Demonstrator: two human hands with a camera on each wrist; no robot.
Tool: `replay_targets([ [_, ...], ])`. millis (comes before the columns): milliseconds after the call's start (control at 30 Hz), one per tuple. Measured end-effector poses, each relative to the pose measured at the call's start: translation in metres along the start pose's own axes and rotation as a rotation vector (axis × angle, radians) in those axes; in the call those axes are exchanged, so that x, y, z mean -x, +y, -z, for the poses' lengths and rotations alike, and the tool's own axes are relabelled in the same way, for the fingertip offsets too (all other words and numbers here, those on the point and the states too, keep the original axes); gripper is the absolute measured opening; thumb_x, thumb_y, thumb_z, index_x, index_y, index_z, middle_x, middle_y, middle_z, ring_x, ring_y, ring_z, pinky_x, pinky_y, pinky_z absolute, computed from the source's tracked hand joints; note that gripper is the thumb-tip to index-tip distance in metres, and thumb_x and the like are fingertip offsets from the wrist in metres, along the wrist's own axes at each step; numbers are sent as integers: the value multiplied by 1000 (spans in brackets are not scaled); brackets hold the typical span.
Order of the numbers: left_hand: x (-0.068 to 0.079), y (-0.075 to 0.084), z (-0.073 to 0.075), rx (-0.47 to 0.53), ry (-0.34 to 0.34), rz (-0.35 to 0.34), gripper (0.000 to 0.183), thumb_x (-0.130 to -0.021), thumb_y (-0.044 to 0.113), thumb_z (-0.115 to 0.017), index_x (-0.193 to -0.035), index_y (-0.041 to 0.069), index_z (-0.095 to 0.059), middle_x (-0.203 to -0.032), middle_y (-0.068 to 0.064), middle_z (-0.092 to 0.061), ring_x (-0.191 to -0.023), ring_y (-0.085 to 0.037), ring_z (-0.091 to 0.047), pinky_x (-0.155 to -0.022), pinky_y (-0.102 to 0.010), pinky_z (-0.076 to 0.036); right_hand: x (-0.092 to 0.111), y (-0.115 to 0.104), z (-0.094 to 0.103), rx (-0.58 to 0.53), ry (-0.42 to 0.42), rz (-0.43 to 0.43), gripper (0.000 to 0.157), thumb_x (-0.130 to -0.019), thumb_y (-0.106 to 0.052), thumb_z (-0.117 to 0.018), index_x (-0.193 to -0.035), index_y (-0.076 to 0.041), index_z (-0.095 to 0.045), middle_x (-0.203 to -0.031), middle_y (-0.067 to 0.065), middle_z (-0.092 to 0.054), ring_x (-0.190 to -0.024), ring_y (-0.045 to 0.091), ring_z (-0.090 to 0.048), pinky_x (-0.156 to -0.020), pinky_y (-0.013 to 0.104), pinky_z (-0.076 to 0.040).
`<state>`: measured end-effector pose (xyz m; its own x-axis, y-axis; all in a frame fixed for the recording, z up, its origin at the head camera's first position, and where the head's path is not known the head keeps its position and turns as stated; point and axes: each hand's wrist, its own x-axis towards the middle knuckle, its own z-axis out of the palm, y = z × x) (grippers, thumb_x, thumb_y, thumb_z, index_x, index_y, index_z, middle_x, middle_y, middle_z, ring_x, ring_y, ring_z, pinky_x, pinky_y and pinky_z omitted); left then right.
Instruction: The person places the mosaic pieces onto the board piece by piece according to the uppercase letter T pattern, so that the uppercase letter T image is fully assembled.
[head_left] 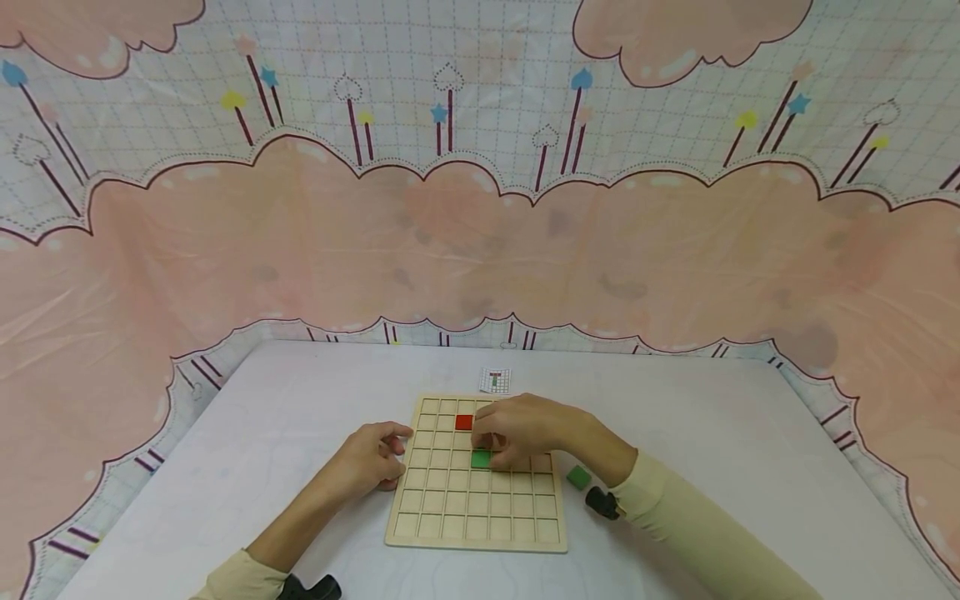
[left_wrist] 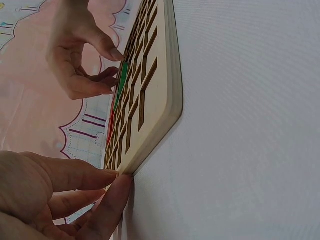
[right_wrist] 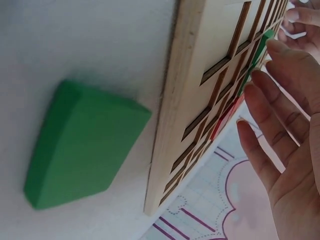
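Note:
A wooden grid board (head_left: pixel 442 527) lies on the white table. My left hand (head_left: pixel 365 457) holds its left edge, with the thumb and fingers right at the rim. Over the upper middle of the grid is my right hand (head_left: pixel 517 429), its fingertips at the green tiles set in the cells; one green tile (head_left: pixel 481 459) shows between thumb and fingers. In the left wrist view the green (left_wrist: pixel 122 75) runs along the board beside those fingertips. A red tile (head_left: pixel 464 422) sits in a cell just left of the right hand, which hides the cells beyond.
A loose green block (head_left: pixel 579 477) lies on the table beside the board's right edge, near the right wrist; it looms large in the right wrist view. Behind the board is a small printed card (head_left: pixel 495 381) with a grid pattern. A patterned curtain (head_left: pixel 480 250) hangs behind the table.

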<state>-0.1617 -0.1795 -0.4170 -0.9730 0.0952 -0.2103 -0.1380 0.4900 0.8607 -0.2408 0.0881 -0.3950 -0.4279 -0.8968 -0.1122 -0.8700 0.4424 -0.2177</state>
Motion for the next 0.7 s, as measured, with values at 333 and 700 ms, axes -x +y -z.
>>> replay_targets([
  [333, -1, -1, 0, -2, -1, 1, 54, -78, -17, -63, -130, -5, -60, -97, -11, -53, -71, -18, -55, -56, -29, -54, 15, 3, 4, -46, -13, -67, 18, -92, -27, -74, -110, -24, -72, -98, -12, -61, -88, 4, -57, -75, 18, -46],
  [700, -1, 0, 0, 2, 2, -5, 55, -77, -18, -62, -130, -7, -60, -97, -12, -53, -69, -18, -54, -54, -28, -53, 34, 8, 4, -89, 8, -106, 19, -91, -24, -75, -110, -20, -73, -98, -11, -62, -85, 5, -58, -74, 18, -47],
])
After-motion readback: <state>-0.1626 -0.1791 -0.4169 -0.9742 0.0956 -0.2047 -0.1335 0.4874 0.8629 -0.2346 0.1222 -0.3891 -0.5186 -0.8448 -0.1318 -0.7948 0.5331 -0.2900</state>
